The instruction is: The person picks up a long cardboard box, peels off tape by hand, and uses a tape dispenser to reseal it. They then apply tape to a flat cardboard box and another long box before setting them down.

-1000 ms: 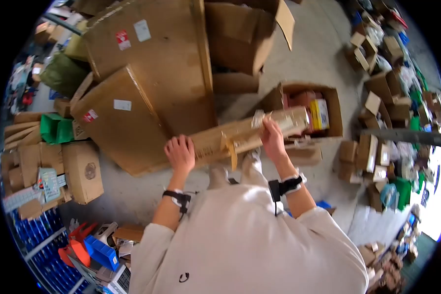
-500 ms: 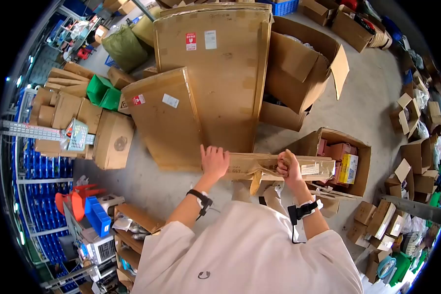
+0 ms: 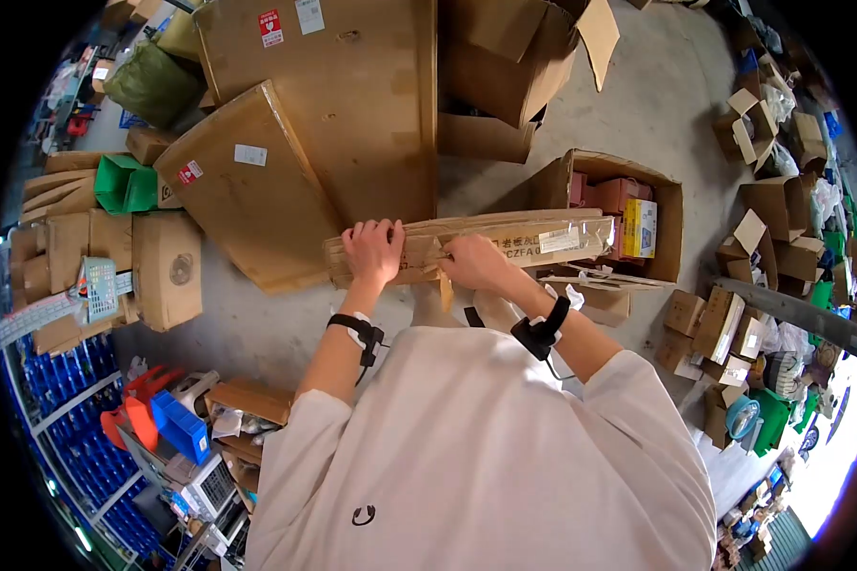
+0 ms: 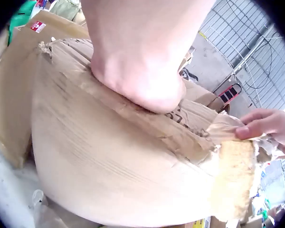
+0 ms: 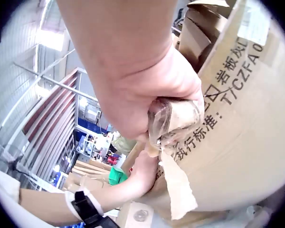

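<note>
A long, narrow cardboard box point(image 3: 567, 238), printed with dark lettering, stands in front of the person's legs. Over its top, toward the left end, the left hand point(image 3: 373, 252) holds on with bent fingers; in the left wrist view those fingertips are hidden. The right hand point(image 3: 481, 264) grips a torn, tape-covered cardboard flap point(image 5: 175, 118) near the box's middle. Below that fist dangles a ragged strip point(image 5: 178, 187). The left wrist view shows frayed paper and a bare torn patch point(image 4: 235, 166) beside the right hand.
Large flat cartons point(image 3: 352, 124) lean beyond the box at left. An open carton point(image 3: 671, 233) with pink and yellow packages sits right of it. Stacked boxes point(image 3: 167, 271), a blue bin point(image 3: 181, 425) and an orange chair-like item point(image 3: 148, 400) stand at left; cartons point(image 3: 705, 324) line the right.
The right hand has moved from the right part of the box leftward to its middle, nearer the left hand, and grips the torn flap there. The head view has shifted.
</note>
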Motion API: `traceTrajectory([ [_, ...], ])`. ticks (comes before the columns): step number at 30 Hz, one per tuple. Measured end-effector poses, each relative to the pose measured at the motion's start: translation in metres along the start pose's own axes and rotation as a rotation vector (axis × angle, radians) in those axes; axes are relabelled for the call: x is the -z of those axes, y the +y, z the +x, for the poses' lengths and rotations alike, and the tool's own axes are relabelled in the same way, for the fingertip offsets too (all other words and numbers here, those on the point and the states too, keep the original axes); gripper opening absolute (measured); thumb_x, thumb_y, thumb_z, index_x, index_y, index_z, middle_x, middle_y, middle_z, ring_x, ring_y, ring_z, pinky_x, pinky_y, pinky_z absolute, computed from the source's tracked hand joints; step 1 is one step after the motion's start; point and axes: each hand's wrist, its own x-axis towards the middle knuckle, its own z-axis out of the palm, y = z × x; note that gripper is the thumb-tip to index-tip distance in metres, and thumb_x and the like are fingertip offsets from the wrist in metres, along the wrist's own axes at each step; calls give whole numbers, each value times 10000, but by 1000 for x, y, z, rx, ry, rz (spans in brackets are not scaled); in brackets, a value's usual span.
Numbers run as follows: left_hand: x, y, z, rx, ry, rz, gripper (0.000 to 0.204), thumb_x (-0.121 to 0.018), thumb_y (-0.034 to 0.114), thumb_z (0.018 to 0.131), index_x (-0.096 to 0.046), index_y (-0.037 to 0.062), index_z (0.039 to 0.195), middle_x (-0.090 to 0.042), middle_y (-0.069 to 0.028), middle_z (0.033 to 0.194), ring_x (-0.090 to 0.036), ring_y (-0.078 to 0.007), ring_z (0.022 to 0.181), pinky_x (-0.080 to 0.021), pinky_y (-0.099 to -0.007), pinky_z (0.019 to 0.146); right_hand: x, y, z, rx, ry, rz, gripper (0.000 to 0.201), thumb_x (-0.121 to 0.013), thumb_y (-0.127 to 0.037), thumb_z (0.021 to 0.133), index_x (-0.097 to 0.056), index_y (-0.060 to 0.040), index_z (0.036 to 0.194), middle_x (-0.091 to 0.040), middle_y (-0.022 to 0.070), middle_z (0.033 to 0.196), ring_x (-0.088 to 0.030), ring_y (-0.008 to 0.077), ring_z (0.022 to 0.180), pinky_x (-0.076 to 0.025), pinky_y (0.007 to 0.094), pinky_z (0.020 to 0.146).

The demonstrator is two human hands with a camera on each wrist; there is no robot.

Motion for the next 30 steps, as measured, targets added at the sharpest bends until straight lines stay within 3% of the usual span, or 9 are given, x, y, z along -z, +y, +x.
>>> traceTrajectory([
  [6, -2, -5, 16, 9, -4, 23, 389, -515, 409, 1058, -770, 117, 1024, -736, -93, 1030, -635, -303, 1061, -404, -480, 1007, 70, 44, -72, -70, -54, 273, 377, -635, -331, 926, -756, -7, 1076, -724, 246, 913, -718, 366, 871, -563, 441, 826],
  [8, -2, -6, 24, -20, -12, 37, 390, -523, 415, 1054, -778, 123, 1013, -740, -95, 1009, -642, -300, 1050, -409, -485, 995, 98, 69, -110, -113, 13, 250, 341, -662, -290, 950, -760, -5, 1109, -743, 185, 892, -708, 289, 823, -551, 389, 778],
  [12, -11, -18, 25, -17, 15, 57, 374, -528, 406, 1054, -774, 125, 1035, -741, -80, 1015, -643, -297, 1059, -425, -482, 972, 177, 155, -192, -521, 251, 568, 321, -710, -221, 970, -746, 1, 1199, -733, 30, 923, -611, 96, 780, -493, 284, 682],
  [15, -9, -14, 23, -50, 6, 77, 368, -525, 401, 1058, -767, 123, 1062, -739, -73, 1024, -642, -300, 1053, -430, -495, 974, 190, 194, -230, -450, 205, 419, 287, -715, -233, 970, -744, -3, 1139, -691, 17, 865, -570, 72, 732, -451, 248, 627],
  [19, -12, -8, 6, -10, -17, 105, 410, -476, 406, 1076, -763, 113, 1067, -736, -81, 1036, -637, -307, 1057, -426, -504, 997, 161, 227, -208, -331, 349, 649, 210, -724, -234, 963, -718, -24, 954, -605, -21, 778, -502, 43, 695, -377, 236, 585],
  [22, -3, -5, 7, 55, -119, 149, 442, -449, 417, 1082, -761, 106, 1110, -741, -93, 1115, -637, -303, 1107, -400, -521, 1075, 148, 234, -199, -240, 336, 833, 263, -721, -265, 967, -705, -5, 931, -610, -30, 779, -498, 41, 692, -375, 231, 596],
  [24, 5, 7, 10, 92, -203, 135, 444, -468, 434, 1072, -756, 105, 1149, -738, -92, 1173, -637, -308, 1135, -380, -530, 1117, 155, 207, -204, -224, 346, 873, 313, -721, -287, 966, -687, 8, 869, -609, -30, 768, -503, 37, 697, -376, 234, 605],
  [27, 3, 63, 12, -91, 23, -122, 453, -512, 460, 1050, -724, 105, 1233, -714, -94, 1257, -621, -311, 1191, -350, -539, 1156, 144, 210, -206, -132, 403, 829, 325, -732, -270, 956, -683, 22, 821, -614, -10, 736, -523, 55, 716, -401, 262, 617],
  [30, -17, 131, 21, -291, 79, -49, 494, -559, 504, 1020, -681, 119, 1305, -684, -96, 1295, -585, -298, 1231, -350, -520, 1141, 145, 195, -206, -30, 473, 788, 314, -730, -248, 947, -686, 44, 842, -632, 13, 731, -542, 79, 717, -441, 304, 627],
])
